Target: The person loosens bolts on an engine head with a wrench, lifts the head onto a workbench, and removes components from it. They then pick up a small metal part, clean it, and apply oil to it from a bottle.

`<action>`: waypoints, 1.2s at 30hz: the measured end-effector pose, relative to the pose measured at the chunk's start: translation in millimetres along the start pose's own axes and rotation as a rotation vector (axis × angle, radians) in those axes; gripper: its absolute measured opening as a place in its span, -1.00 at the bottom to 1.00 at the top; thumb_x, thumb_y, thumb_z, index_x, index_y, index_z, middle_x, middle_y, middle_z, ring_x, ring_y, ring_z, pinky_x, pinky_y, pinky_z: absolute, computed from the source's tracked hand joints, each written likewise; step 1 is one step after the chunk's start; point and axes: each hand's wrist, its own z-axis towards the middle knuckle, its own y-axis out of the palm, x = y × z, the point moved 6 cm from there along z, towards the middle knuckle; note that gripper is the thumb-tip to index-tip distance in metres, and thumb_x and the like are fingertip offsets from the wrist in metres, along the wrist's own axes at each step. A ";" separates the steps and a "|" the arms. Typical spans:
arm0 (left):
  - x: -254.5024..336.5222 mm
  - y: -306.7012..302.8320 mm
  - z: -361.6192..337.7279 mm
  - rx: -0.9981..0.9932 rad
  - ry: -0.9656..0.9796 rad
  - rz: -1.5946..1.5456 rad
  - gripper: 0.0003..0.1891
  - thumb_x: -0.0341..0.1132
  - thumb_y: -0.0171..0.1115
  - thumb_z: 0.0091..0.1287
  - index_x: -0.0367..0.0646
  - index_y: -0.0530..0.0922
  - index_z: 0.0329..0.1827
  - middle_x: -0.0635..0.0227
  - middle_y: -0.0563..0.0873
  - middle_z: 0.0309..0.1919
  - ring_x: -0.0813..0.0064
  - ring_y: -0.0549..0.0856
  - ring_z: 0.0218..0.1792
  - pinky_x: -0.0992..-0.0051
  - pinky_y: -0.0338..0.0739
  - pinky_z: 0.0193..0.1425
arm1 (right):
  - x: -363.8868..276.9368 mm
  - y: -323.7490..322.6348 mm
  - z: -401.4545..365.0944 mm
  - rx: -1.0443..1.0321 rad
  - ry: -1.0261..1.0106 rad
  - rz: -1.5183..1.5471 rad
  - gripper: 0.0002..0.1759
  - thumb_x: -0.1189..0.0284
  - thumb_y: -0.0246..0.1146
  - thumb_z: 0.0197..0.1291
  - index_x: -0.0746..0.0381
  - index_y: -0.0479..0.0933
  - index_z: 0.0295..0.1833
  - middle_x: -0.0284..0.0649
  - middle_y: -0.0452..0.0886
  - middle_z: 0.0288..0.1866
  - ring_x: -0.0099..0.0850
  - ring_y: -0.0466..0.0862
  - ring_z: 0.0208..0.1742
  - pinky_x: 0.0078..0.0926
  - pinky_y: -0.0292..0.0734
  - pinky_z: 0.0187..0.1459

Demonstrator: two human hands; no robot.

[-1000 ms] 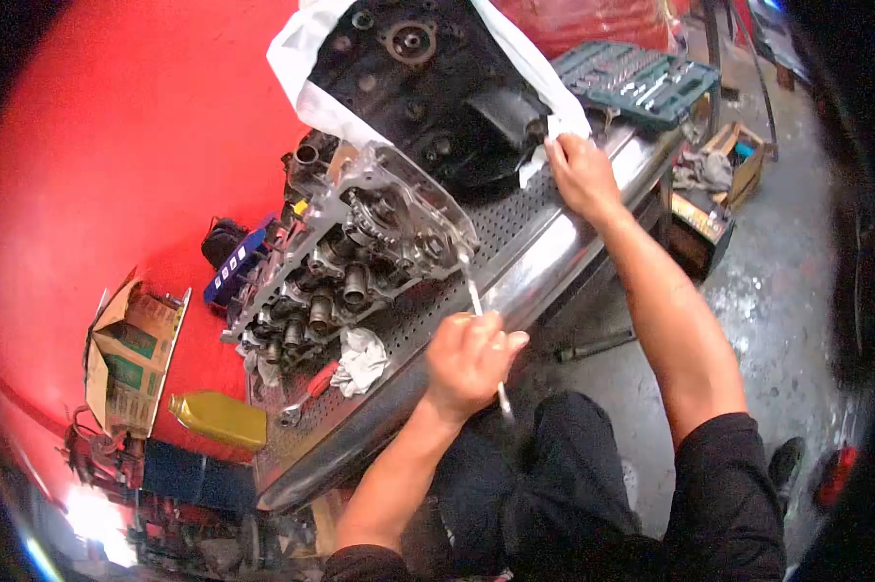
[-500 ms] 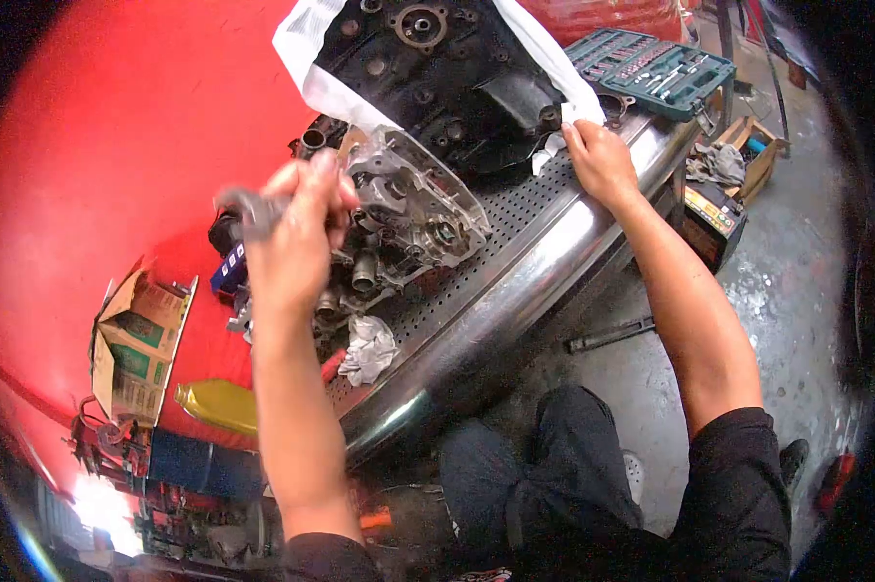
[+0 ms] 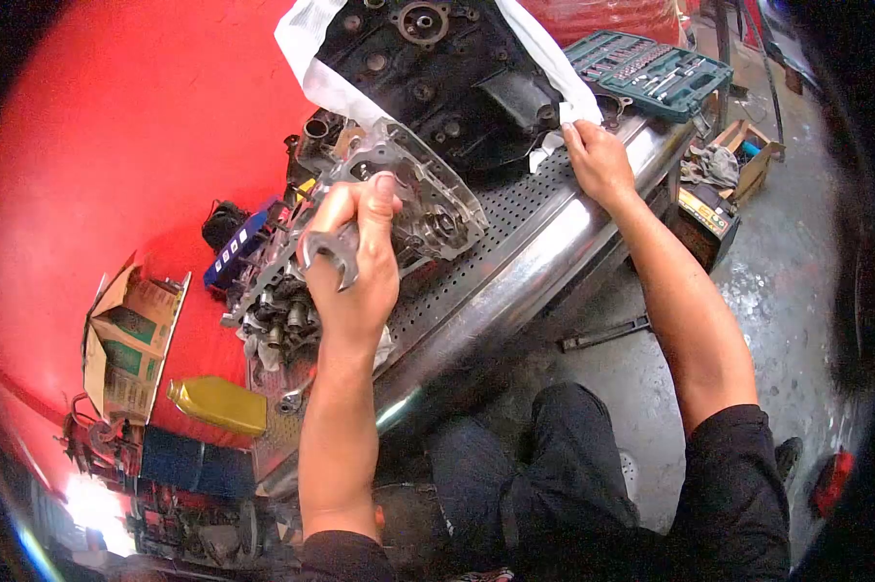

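My left hand [image 3: 360, 267] is closed around an open-end wrench [image 3: 329, 254], whose grey jaw sticks out on the left side of the fist. Below and behind that fist lies an aluminium engine part [image 3: 413, 189] with round openings, partly covered by the hand. My right hand [image 3: 600, 163] pinches the white cloth [image 3: 578, 97] at the lower right corner of a black engine block [image 3: 457, 87]. This cloth runs along both sides of the block.
Both engine parts rest on a perforated metal bench [image 3: 447, 291] with a rounded edge. Behind the block lies an open green socket set [image 3: 651, 73]. At left are a yellow oil bottle [image 3: 216, 405], a cardboard box [image 3: 132, 339] and a blue box [image 3: 239, 254]. A battery [image 3: 704, 218] stands on the floor.
My left hand has moved right and slightly down with the wrench, now over the aluminium part, uncovering the blue box and metal parts at left. My right hand stays at the cloth.
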 end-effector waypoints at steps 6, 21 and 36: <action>3.6 31.4 -38.4 0.079 0.602 0.279 -0.84 -0.51 0.28 0.39 -0.32 0.56 -0.40 0.12 0.69 -0.36 0.22 0.67 -0.36 0.37 0.55 -0.26 | -0.9 -1.6 -1.1 0.018 -0.004 0.009 -0.55 0.12 0.05 0.49 0.28 0.57 -0.25 0.14 0.65 -0.21 0.15 0.65 -0.09 0.07 0.49 -0.04; -15.4 64.4 -106.0 -0.276 0.842 0.397 -0.79 -0.46 0.47 0.16 -0.19 0.52 -0.43 0.21 0.65 -0.34 0.24 0.58 -0.42 0.33 0.52 -0.37 | -0.1 -3.3 0.4 0.020 0.018 0.037 -0.56 0.13 0.08 0.48 0.30 0.56 -0.25 0.17 0.65 -0.23 0.18 0.65 -0.11 0.09 0.49 -0.10; 12.0 -15.7 6.2 -0.286 0.142 -0.125 -0.69 -0.35 0.22 0.52 -0.28 0.53 -0.44 0.40 0.56 -0.53 0.61 0.47 -0.47 0.54 0.37 -0.34 | 2.2 1.4 -2.2 0.038 -0.009 0.010 -0.57 0.13 0.06 0.47 0.29 0.58 -0.21 0.16 0.66 -0.16 0.16 0.65 -0.07 0.09 0.48 -0.04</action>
